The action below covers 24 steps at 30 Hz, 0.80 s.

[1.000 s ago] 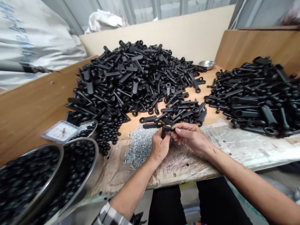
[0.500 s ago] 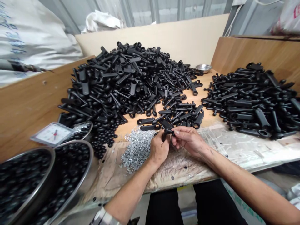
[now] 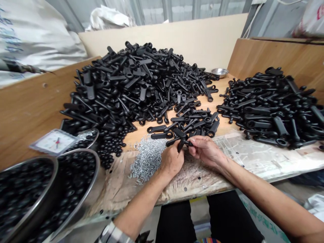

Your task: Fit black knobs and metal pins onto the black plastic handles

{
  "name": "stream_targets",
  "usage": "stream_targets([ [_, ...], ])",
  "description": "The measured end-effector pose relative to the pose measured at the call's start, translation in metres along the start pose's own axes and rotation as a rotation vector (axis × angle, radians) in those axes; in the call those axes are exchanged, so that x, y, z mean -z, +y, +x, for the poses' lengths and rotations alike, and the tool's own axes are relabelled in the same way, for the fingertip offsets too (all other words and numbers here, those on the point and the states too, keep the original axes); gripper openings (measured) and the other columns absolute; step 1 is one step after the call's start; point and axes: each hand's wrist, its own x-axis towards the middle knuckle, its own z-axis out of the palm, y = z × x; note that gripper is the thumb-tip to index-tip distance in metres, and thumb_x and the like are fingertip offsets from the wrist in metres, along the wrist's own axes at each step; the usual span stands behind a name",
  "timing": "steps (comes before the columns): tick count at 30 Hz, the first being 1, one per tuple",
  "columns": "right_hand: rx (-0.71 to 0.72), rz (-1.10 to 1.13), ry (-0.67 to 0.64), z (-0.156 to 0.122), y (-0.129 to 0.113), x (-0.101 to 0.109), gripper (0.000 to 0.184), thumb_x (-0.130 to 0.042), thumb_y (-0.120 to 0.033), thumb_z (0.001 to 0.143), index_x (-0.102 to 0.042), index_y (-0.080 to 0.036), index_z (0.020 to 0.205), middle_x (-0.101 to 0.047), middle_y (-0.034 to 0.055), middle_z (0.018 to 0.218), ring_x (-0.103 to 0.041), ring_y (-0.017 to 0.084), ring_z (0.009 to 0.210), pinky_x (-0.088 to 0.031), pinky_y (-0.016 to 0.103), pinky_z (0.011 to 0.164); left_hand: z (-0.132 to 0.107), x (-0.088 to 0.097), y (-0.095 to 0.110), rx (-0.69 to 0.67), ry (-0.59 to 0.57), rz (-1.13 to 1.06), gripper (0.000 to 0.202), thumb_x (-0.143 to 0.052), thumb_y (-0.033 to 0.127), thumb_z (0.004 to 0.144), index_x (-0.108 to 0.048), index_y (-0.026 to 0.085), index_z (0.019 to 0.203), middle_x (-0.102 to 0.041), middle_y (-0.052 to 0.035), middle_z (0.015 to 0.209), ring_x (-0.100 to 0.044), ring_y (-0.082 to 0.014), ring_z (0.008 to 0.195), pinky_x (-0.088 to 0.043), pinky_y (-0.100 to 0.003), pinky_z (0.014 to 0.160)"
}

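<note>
My left hand (image 3: 172,160) is closed round a black crank handle (image 3: 181,144), just right of a heap of small silver pins (image 3: 148,157). The thumb and fingers of my right hand (image 3: 205,148) pinch the end of the same handle; whether they also hold a small separate part, I cannot tell. Right behind the hands lies a loose group of black handles with ring-shaped ends (image 3: 199,121). Beyond it rises a large pile of such handles (image 3: 131,81).
On the right is another pile of black handles, with knobs (image 3: 273,108). Metal bowls of round black knobs (image 3: 95,168) stand at left, beside a square clock (image 3: 54,141). A small metal dish (image 3: 219,72) sits at the back. Wooden boards (image 3: 162,42) wall the bench.
The handle in my left hand has turned, so more of it shows above the fingers. Both hands stay close together, and the view has shifted slightly.
</note>
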Motion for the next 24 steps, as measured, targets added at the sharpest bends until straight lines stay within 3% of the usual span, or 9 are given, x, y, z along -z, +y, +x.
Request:
stream_targets([
  [4, -0.004, -0.010, -0.008, -0.001, 0.002, -0.001, 0.021, -0.068, -0.031, 0.065, -0.060, -0.012, 0.067, -0.052, -0.0008, 0.046, -0.045, 0.007, 0.041, -0.028, 0.017, 0.037, -0.001, -0.003, 0.003, 0.014, 0.043, 0.093, 0.025, -0.039, 0.022, 0.082, -0.059, 0.020, 0.097, -0.067, -0.0049, 0.077, -0.063, -0.0193, 0.074, -0.041, -0.027, 0.064],
  [8, 0.221, -0.146, 0.097, 0.000, 0.008, -0.005, 0.020, -0.063, -0.030, 0.071, -0.060, -0.011, 0.064, -0.051, -0.0019, 0.046, -0.041, 0.005, 0.039, -0.027, 0.018, 0.037, -0.001, -0.008, 0.005, 0.029, 0.078, 0.128, 0.026, -0.039, 0.026, 0.083, -0.057, 0.019, 0.101, -0.068, -0.0064, 0.078, -0.064, -0.0219, 0.075, -0.043, -0.029, 0.065],
  [13, 0.030, -0.008, -0.070, 0.001, 0.004, -0.002, 0.020, -0.065, -0.031, 0.067, -0.059, -0.013, 0.070, -0.053, -0.0031, 0.048, -0.045, 0.006, 0.038, -0.028, 0.017, 0.035, -0.003, -0.010, 0.000, 0.090, 0.089, 0.122, 0.032, -0.039, 0.034, 0.083, -0.054, 0.017, 0.106, -0.067, -0.0096, 0.081, -0.064, -0.0267, 0.079, -0.047, -0.034, 0.067],
  [15, 0.024, -0.043, -0.129, -0.002, -0.004, 0.004, 0.021, -0.066, -0.032, 0.066, -0.060, -0.012, 0.070, -0.055, -0.0028, 0.049, -0.047, 0.006, 0.039, -0.032, 0.017, 0.037, 0.000, -0.011, -0.002, -0.007, 0.077, 0.147, 0.040, -0.041, 0.039, 0.082, -0.049, 0.016, 0.114, -0.065, -0.0118, 0.089, -0.063, -0.0298, 0.085, -0.048, -0.039, 0.071],
  [18, 0.128, -0.156, -0.134, -0.021, -0.023, 0.015, 0.021, -0.064, -0.033, 0.070, -0.061, -0.012, 0.071, -0.056, -0.0028, 0.051, -0.048, 0.005, 0.041, -0.036, 0.016, 0.040, 0.001, -0.013, -0.003, -0.313, 0.068, 0.066, 0.064, -0.052, 0.048, 0.075, -0.035, 0.015, 0.127, -0.056, -0.0152, 0.113, -0.055, -0.0310, 0.103, -0.045, -0.043, 0.086],
  [21, 0.307, -0.279, 0.030, -0.053, -0.053, 0.039, 0.021, -0.063, -0.034, 0.071, -0.064, -0.013, 0.076, -0.059, -0.0019, 0.054, -0.051, 0.006, 0.044, -0.039, 0.017, 0.042, -0.001, -0.011, -0.004, -0.465, 0.132, -0.031, 0.083, -0.061, 0.048, 0.068, -0.023, 0.014, 0.133, -0.048, -0.0157, 0.121, -0.047, -0.0304, 0.114, -0.038, -0.046, 0.097],
  [24, 0.544, -0.418, 0.356, -0.092, -0.094, 0.084, 0.023, -0.065, -0.035, 0.070, -0.064, -0.015, 0.081, -0.062, -0.0010, 0.058, -0.054, 0.007, 0.047, -0.041, 0.018, 0.042, -0.002, -0.008, -0.002, -0.468, 0.285, -0.079, 0.071, -0.063, 0.045, 0.065, -0.037, 0.016, 0.125, -0.042, -0.0130, 0.124, -0.047, -0.0290, 0.113, -0.037, -0.044, 0.099],
])
